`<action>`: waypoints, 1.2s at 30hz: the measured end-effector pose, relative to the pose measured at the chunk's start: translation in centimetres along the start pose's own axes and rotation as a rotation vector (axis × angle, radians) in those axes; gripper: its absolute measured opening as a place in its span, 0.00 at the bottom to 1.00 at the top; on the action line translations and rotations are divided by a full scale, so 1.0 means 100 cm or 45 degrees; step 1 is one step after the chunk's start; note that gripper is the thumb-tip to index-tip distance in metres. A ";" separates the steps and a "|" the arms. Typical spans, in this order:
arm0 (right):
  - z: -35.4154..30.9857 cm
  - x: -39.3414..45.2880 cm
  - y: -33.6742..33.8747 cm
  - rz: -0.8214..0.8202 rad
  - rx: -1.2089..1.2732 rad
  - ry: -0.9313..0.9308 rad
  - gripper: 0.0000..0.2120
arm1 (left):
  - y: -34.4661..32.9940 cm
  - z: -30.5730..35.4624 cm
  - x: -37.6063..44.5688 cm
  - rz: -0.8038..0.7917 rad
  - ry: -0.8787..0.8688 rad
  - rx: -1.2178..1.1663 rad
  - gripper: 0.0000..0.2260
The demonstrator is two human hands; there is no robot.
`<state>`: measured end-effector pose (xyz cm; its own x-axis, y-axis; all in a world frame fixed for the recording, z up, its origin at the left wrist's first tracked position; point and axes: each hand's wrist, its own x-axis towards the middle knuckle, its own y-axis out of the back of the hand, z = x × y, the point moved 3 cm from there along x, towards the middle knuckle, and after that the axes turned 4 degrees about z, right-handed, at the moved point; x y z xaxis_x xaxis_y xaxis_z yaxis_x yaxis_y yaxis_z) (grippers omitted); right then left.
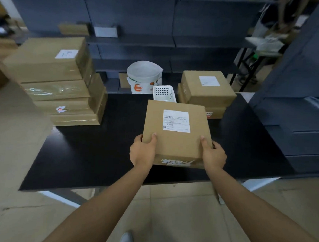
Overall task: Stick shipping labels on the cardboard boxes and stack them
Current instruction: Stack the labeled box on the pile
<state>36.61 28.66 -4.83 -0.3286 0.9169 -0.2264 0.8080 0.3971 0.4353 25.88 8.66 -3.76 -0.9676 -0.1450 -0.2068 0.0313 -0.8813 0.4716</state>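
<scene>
Head view, both hands' grip clamped on tan labelled box (175,136), left hand (142,152), right hand (213,155)

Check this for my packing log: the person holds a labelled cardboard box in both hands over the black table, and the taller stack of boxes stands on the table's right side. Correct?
Not quite. The head view shows the taller stack on the table's left side, not the right. The rest holds: left hand and right hand hold the labelled box over the black table.

dark shelving (137,43) behind a black table (94,153) on pale tiled floor (15,141).
</scene>
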 end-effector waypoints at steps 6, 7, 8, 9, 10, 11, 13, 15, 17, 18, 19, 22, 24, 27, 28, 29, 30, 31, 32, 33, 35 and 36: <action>0.007 0.072 0.101 0.005 -0.077 0.063 0.22 | -0.082 0.033 -0.083 -0.025 0.032 -0.004 0.22; 0.008 0.081 0.112 0.004 -0.087 0.070 0.23 | -0.091 0.038 -0.092 -0.029 0.040 -0.013 0.22; 0.009 0.087 0.121 0.000 -0.098 0.075 0.24 | -0.099 0.042 -0.101 -0.032 0.046 -0.019 0.22; 0.010 0.093 0.127 -0.005 -0.107 0.073 0.24 | -0.106 0.045 -0.106 -0.032 0.053 -0.024 0.22; 0.012 0.099 0.131 -0.010 -0.113 0.069 0.25 | -0.111 0.048 -0.110 -0.027 0.058 -0.024 0.22; 0.012 0.104 0.134 -0.013 -0.118 0.065 0.26 | -0.115 0.050 -0.112 -0.023 0.060 -0.020 0.23; 0.011 0.110 0.136 -0.017 -0.109 0.061 0.26 | -0.120 0.055 -0.114 -0.022 0.054 -0.016 0.23; 0.007 0.116 0.135 -0.011 -0.107 0.058 0.26 | -0.125 0.061 -0.109 -0.017 0.036 -0.017 0.23; 0.000 0.120 0.136 -0.010 -0.094 0.054 0.25 | -0.126 0.071 -0.103 -0.019 0.020 -0.013 0.22; -0.005 0.123 0.136 -0.013 -0.065 0.057 0.25 | -0.128 0.077 -0.100 -0.018 0.007 -0.029 0.21; -0.011 0.128 0.137 -0.017 -0.048 0.068 0.25 | -0.130 0.085 -0.097 -0.016 -0.007 -0.046 0.21; -0.030 0.147 0.135 -0.019 -0.031 0.111 0.22 | -0.138 0.108 -0.086 -0.020 -0.035 -0.094 0.19; -0.048 0.162 0.132 -0.014 -0.037 0.146 0.20 | -0.145 0.125 -0.076 -0.015 -0.047 -0.101 0.20; -0.084 0.195 0.125 -0.019 -0.070 0.228 0.20 | -0.161 0.154 -0.054 0.006 -0.071 -0.134 0.20; -0.096 0.208 0.121 -0.026 -0.085 0.247 0.21 | -0.168 0.165 -0.045 0.014 -0.082 -0.138 0.21; -0.108 0.221 0.117 -0.036 -0.097 0.262 0.22 | -0.176 0.175 -0.035 0.022 -0.091 -0.140 0.22; -0.120 0.236 0.112 -0.047 -0.095 0.273 0.23 | -0.184 0.185 -0.025 0.028 -0.099 -0.145 0.22; -0.131 0.251 0.106 -0.052 -0.089 0.285 0.23 | -0.193 0.195 -0.014 0.033 -0.107 -0.152 0.23; -0.141 0.266 0.099 -0.056 -0.079 0.292 0.24 | -0.202 0.204 -0.002 0.039 -0.120 -0.160 0.23; -0.151 0.280 0.092 -0.063 -0.069 0.299 0.24 | -0.210 0.213 0.009 0.049 -0.134 -0.169 0.23; -0.167 0.306 0.078 -0.092 -0.056 0.303 0.23 | -0.224 0.230 0.032 0.074 -0.153 -0.183 0.23; -0.173 0.317 0.071 -0.107 -0.053 0.297 0.23 | -0.230 0.238 0.044 0.083 -0.162 -0.182 0.24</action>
<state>23.46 61.20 6.13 -0.5019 0.8630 -0.0579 0.7536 0.4692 0.4604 14.98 38.97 4.87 -0.9859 -0.1539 -0.0658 0.1214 -0.9280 0.3523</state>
